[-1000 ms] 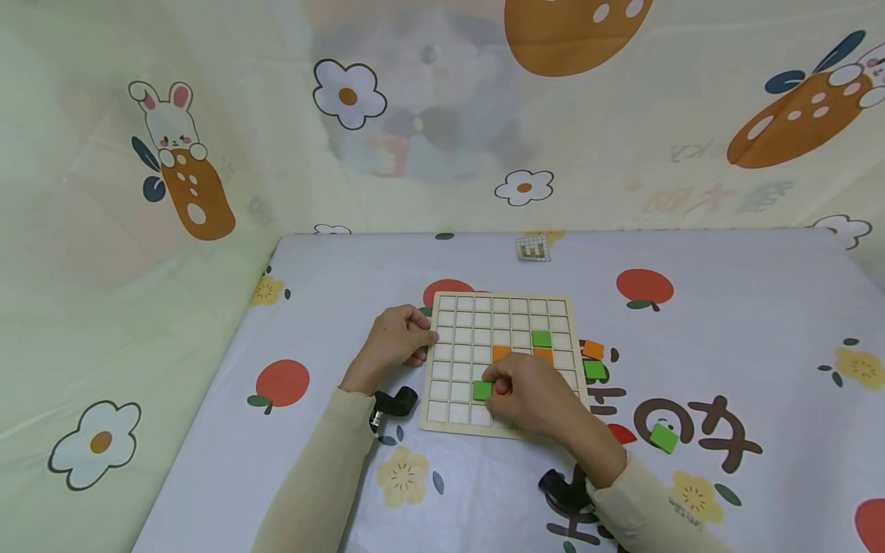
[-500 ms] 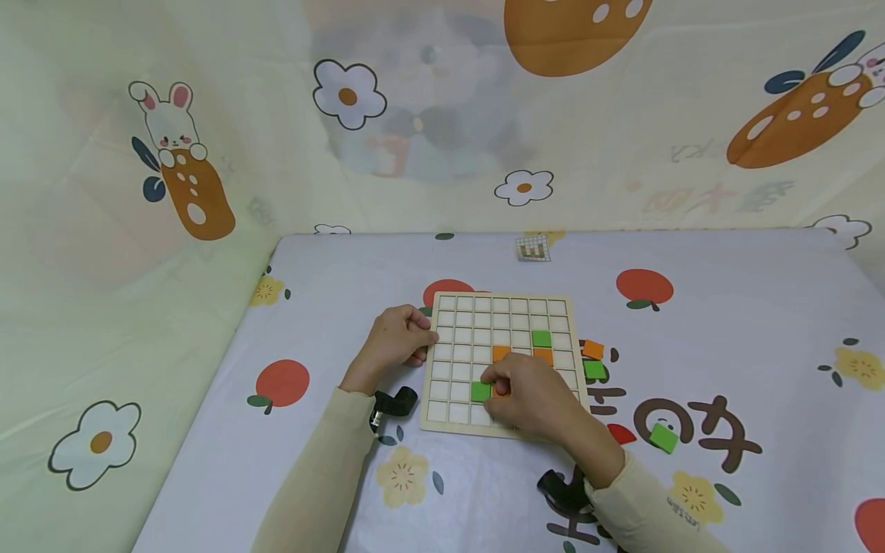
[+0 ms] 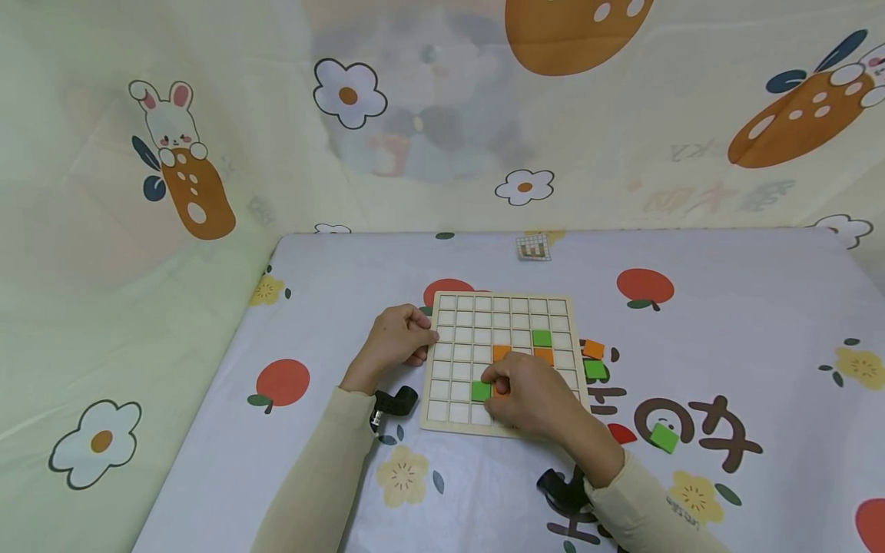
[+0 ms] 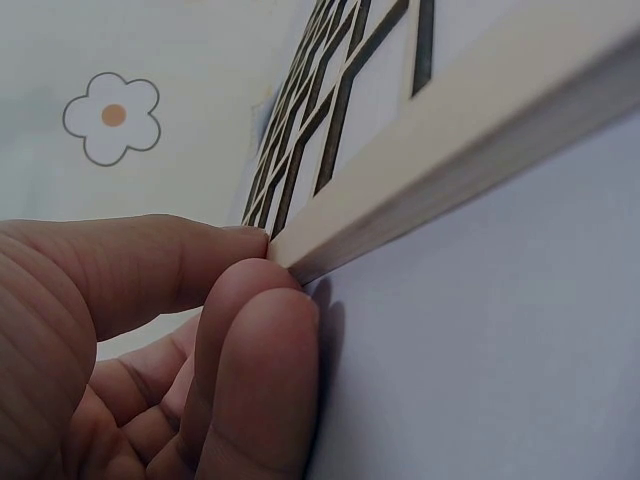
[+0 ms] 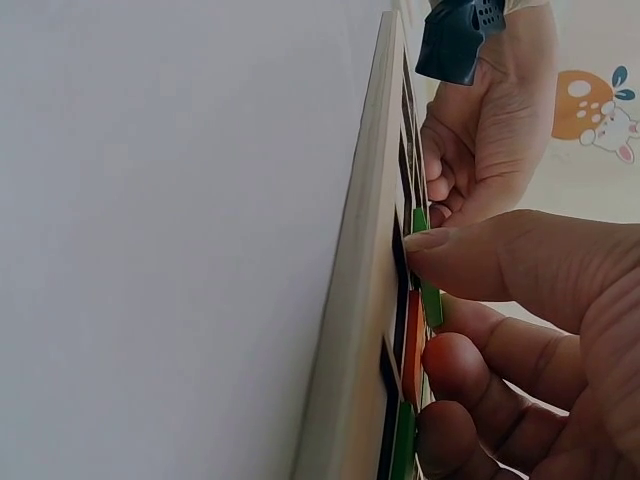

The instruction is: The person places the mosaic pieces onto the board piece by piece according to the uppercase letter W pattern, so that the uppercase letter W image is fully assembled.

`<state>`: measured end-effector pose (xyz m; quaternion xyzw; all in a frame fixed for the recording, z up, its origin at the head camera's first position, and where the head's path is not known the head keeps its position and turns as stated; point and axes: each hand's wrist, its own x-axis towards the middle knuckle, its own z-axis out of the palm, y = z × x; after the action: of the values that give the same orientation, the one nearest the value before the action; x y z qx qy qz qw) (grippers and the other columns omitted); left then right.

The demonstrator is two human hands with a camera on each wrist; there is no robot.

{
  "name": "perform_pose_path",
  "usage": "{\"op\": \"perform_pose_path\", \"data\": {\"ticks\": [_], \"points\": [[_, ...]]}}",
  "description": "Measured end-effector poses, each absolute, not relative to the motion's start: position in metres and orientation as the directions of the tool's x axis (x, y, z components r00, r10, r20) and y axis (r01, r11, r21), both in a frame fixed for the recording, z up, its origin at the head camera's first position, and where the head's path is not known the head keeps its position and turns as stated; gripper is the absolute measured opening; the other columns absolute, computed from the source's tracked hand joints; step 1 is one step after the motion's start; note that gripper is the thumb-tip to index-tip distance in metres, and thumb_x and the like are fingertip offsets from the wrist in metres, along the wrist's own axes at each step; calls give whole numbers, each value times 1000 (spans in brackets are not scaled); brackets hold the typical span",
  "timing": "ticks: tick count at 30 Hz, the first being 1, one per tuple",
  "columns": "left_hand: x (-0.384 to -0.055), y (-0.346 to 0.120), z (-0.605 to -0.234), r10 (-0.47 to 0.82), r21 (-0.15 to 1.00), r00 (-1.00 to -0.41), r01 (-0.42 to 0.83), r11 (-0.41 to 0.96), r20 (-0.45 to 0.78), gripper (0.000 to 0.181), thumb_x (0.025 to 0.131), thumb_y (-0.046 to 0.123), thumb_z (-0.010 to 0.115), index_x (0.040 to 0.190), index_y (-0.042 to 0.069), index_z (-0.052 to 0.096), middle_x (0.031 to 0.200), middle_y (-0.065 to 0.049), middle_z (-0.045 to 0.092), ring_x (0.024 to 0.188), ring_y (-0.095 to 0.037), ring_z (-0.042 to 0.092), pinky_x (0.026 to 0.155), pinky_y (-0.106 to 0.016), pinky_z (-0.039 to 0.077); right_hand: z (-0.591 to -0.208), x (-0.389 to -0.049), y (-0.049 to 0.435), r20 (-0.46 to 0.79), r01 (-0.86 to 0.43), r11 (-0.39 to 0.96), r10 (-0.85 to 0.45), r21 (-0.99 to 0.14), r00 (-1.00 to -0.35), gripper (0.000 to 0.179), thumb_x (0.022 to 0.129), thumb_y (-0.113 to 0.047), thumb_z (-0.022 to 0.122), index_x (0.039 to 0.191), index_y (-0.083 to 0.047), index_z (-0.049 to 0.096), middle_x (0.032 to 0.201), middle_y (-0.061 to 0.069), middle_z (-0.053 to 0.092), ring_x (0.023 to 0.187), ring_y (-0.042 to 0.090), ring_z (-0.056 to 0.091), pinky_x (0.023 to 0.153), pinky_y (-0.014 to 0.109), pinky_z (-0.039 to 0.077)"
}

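A pale wooden grid board (image 3: 460, 352) lies on the table. My left hand (image 3: 395, 339) holds its left edge, thumb and fingertips touching the rim in the left wrist view. Over the board's lower middle, my right hand (image 3: 535, 392) pinches a green tile (image 3: 480, 392) between thumb and index finger. In the right wrist view this green tile (image 5: 431, 303) looks slightly tilted at the grid. An orange tile (image 3: 499, 391) beside it is mostly covered by the fingers. Farther up the board sit a green tile (image 3: 541, 338) and two orange tiles, one at the right (image 3: 544, 355), one at the left (image 3: 501, 352).
Right of the board lie a loose orange tile (image 3: 593, 349), a green tile (image 3: 594, 370) and another green tile (image 3: 664, 438). A small patterned card (image 3: 533, 248) is at the table's back edge. Printed cloth covers the table (image 3: 747, 322) and hangs behind it.
The pinched green tile has shifted very slightly left and toward the person. My left hand and the board stay where they were.
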<state>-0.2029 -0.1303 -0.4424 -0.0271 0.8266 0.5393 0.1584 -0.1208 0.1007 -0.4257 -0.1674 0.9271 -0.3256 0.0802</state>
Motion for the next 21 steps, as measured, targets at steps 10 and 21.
{"op": "perform_pose_path", "data": {"ticks": [10,21], "points": [[-202,-130,-442,128,885,-950,-209,416,-285,17,92,6,77,102,3,64,74,-6,64,54,-13,60,50,-23,55,-424,-120,99,-53,-244,738,-354,-629,-934,16,78,-2,74,91,-10,77,72,-2,51,68,14,49,58,28,39],[-202,-130,-442,129,883,-949,-209,420,-286,17,92,7,77,101,3,64,74,-6,65,55,-13,61,50,-23,55,-424,-120,99,-60,-236,744,-347,-625,-936,16,78,-3,74,91,-10,77,72,-2,51,67,14,49,59,28,39]]}}
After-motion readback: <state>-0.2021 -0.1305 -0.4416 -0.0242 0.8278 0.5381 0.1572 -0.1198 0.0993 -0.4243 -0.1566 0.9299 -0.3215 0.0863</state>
